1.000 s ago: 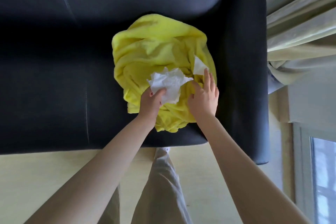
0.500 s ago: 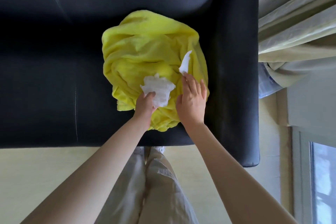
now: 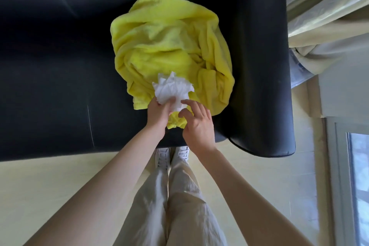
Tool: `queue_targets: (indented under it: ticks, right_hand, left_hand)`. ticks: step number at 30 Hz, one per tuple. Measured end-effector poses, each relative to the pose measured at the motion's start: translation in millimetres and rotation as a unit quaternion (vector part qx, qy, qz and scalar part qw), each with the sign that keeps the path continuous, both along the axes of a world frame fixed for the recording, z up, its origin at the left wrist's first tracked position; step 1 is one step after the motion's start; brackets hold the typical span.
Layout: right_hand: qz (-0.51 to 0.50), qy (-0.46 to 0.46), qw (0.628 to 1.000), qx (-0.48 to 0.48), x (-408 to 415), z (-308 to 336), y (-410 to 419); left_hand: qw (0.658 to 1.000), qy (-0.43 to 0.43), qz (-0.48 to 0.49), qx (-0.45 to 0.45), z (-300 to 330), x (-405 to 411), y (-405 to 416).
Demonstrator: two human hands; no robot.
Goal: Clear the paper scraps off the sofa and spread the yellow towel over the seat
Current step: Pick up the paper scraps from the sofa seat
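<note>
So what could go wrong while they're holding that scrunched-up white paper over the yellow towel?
The left hand grips the crumpled white paper wad only by its lower edge, so bits could drop back onto the bunched yellow towel. The right hand is loose beside it, not gripping. Scraps might hide in the towel's folds on the black leather sofa.

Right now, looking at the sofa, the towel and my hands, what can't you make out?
- Sofa, head view: its left end and backrest top are cut off by the frame edges.
- Seat under the bunched yellow towel: covered, so any scraps there are hidden.
- Paper wad: its lower part sits behind the left hand.
- Right hand: its palm faces away.
</note>
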State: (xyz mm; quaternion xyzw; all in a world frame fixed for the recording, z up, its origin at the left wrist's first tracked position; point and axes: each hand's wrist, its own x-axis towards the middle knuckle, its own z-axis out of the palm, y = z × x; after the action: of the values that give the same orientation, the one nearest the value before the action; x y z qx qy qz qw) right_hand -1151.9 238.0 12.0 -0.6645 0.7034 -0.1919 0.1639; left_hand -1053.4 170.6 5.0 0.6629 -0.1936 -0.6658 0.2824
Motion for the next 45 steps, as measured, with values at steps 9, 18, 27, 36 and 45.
queue_targets:
  ticks: [9,18,27,36,45]
  right_hand:
    - [-0.379,-0.601,0.651,0.268,-27.6,26.4,-18.3]
    - [-0.4,-0.563,0.723,0.015,-75.8,53.0,-19.6]
    - [-0.468,-0.484,0.738,-0.039,-149.5,73.7,-1.3]
    - [-0.537,-0.488,0.688,-0.02,-243.7,41.5,61.1]
    - [-0.614,-0.57,0.54,0.08,-307.0,-16.4,111.7]
  left_hand:
    - [0.996,0.049,-0.076,-0.025,29.6,-14.8,8.2]
    - [0.965,-0.008,-0.198,-0.173,52.3,-70.0,8.4]
    - [0.922,-0.058,-0.291,-0.25,68.9,-152.8,15.8]
    - [0.663,-0.23,-0.554,-0.448,70.4,-261.1,41.2]
    - [0.488,-0.311,-0.758,-0.302,12.7,-370.9,45.8]
